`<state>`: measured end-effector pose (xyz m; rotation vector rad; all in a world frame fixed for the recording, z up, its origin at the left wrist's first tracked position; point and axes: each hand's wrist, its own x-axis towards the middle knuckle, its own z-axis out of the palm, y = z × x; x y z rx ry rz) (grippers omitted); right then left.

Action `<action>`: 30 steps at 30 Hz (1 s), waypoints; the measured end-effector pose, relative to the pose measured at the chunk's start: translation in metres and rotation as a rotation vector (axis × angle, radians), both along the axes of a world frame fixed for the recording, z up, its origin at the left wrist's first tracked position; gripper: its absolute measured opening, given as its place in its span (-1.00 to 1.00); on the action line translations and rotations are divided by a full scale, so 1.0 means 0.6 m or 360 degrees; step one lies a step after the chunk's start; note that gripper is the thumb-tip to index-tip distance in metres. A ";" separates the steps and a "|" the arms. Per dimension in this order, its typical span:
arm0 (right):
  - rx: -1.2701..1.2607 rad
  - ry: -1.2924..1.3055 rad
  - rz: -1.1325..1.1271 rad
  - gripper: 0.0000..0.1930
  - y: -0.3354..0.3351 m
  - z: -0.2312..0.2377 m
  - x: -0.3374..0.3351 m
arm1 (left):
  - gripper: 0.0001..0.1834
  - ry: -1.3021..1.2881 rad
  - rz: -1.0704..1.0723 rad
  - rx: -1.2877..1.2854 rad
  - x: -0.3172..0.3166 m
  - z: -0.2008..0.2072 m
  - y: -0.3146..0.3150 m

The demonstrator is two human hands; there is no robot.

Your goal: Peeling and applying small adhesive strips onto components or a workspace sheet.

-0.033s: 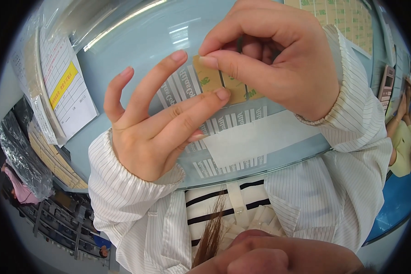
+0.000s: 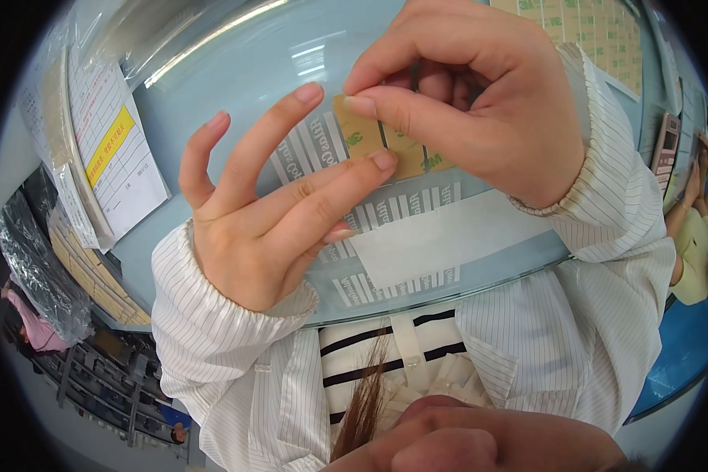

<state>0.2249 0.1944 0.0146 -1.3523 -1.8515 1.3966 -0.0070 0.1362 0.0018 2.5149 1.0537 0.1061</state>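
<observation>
A tan adhesive-backed sheet (image 2: 407, 151) with green print and dark dividing lines lies on clear film with white printed bars (image 2: 318, 145). Across its upper left corner, my right hand (image 2: 480, 102) pinches thumb and forefinger together. Whatever may be between those fingertips is hidden. My left hand (image 2: 263, 208) is open, palm down, its forefinger laid on the sheet's lower edge. Two other fingers of that hand are raised and spread. Part of the sheet disappears beneath my right hand.
A blank white strip (image 2: 448, 236) lies nearer me on the pale blue tabletop (image 2: 236, 86). More tan sheets (image 2: 598, 35) are at the far right. Papers with a yellow band (image 2: 106, 149) lie left. A pinkish handheld device (image 2: 666, 145) and another person's arm (image 2: 688, 193) show right.
</observation>
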 end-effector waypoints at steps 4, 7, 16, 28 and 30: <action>0.0038 -0.0003 0.0009 -0.95 -0.001 0.002 -0.008 | -0.54 0.0007 0.0023 0.0062 -0.004 0.001 0.007; 0.0050 -0.0018 0.0004 -0.94 0.000 0.000 -0.008 | -0.51 0.0048 0.0047 0.0087 -0.001 0.001 0.017; 0.0054 0.0022 -0.0008 -0.94 -0.003 -0.005 -0.007 | -0.60 -0.0007 -0.0234 0.0645 -0.011 -0.019 0.001; 0.0321 -0.0040 -0.0073 -0.80 -0.009 -0.011 -0.010 | -0.58 0.0094 0.0105 0.0311 0.006 0.002 0.012; -0.0017 0.0212 -0.0243 -0.72 -0.008 -0.015 -0.011 | -0.59 0.0084 0.0141 0.0293 0.009 0.004 0.014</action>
